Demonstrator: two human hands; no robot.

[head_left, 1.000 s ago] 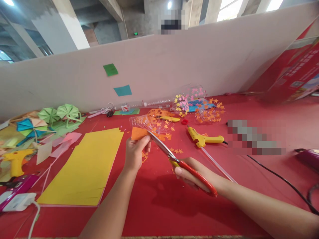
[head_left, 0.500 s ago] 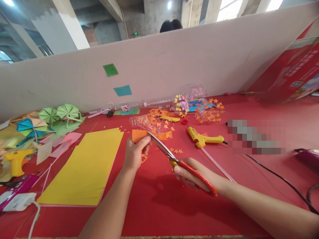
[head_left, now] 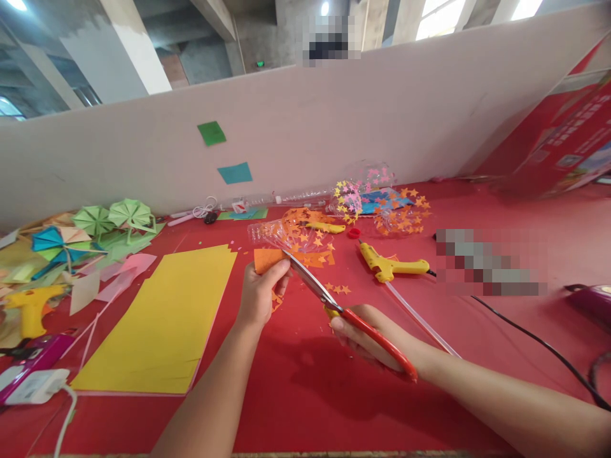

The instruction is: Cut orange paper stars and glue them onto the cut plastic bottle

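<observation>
Between the thumb and fingers of my left hand (head_left: 260, 289) is a piece of orange paper (head_left: 267, 259). My right hand (head_left: 370, 334) grips a pair of scissors (head_left: 310, 280) by the red handles. The scissor blades point up and left, and their tips meet the orange paper beside my left thumb. Part of the paper extends right behind the blades. Loose orange paper stars (head_left: 338, 289) lie on the red table beyond my hands, and orange cut-out scraps (head_left: 277, 301) show just right of my left hand.
Left of my hands is a stack of yellow paper (head_left: 162, 324). A yellow glue gun (head_left: 389, 264) lies to the right, its black cord trailing. Behind stand clear plastic bottle pieces with stars (head_left: 351, 197) and a yellow cutter (head_left: 327, 227). Folded green umbrellas (head_left: 131, 213) sit at left.
The orange paper in my left hand has dropped slightly and shifted a little right. The scissor handles have tipped slightly downward; the blades stay at the paper.
</observation>
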